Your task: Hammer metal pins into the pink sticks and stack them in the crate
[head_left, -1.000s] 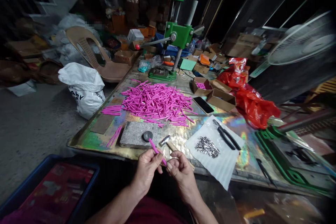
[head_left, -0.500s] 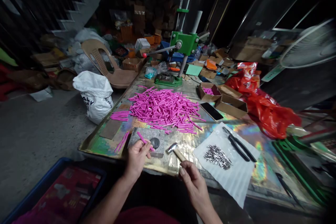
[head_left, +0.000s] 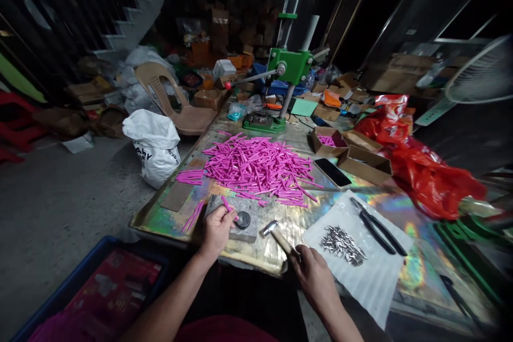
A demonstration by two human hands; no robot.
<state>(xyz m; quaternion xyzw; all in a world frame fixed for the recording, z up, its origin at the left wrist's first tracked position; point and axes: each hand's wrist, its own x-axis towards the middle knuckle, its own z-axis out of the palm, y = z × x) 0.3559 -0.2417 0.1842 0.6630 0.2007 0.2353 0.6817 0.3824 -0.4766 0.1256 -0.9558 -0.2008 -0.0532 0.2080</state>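
Note:
Between the fingers and thumb of my left hand (head_left: 217, 231) is a thin pink stick (head_left: 226, 203), its upper end poking out above the fingertips. That hand is over a grey stone block (head_left: 250, 231), close beside a round black disc (head_left: 242, 219) lying on it. My right hand (head_left: 315, 273), palm down, is closed around the end of a hammer's wooden handle (head_left: 285, 242). The hammer head (head_left: 268, 228) is at the table, just right of the block. Beyond the block spreads a large pile of pink sticks (head_left: 260, 165), with a few more sticks (head_left: 193, 216) at left.
Right of the hammer, a white sheet (head_left: 372, 280) bears small metal pieces (head_left: 342, 246) and black-handled pliers (head_left: 379, 227). Behind are a phone (head_left: 332, 172), cardboard boxes (head_left: 364, 163) and a green hand press (head_left: 289, 64). A white sack (head_left: 153, 147) stands left of the table.
My right hand has turned palm down and closed over the hammer handle. The pink stick in my left hand now stands out less from the fingers. The whole view has shifted slightly.

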